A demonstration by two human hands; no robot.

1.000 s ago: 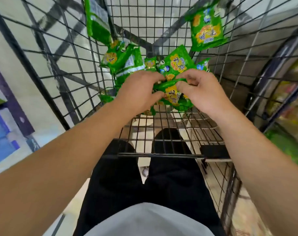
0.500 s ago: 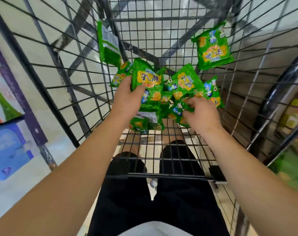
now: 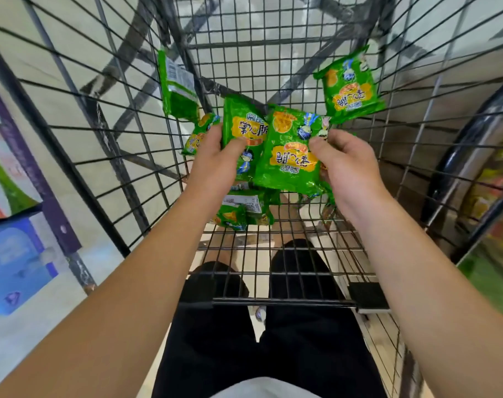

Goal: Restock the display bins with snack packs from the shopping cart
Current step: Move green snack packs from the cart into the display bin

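Both hands have come up off the cart floor since the earlier frame, each now lifting a pack. Left hand (image 3: 216, 156) pinches a glossy green foil snack pack with orange label (image 3: 244, 130), thumb across its front, fingers behind. Right hand (image 3: 345, 162) grips a second green foil snack pack (image 3: 287, 156) by its right edge, thumb on front; this one overlaps the left-held pack. Earlier the right hand was down in the pile with nothing raised; now the pack hangs clear of the wire. Judgement: pick done, carry to the bins next. Below the grips, loose green packs (image 3: 241, 211) lie on the black wire shopping cart (image 3: 287, 271) floor. Above-right of the right grip, another pack (image 3: 350, 87) leans on the mesh; above-left, one more (image 3: 177, 81) stands on edge.
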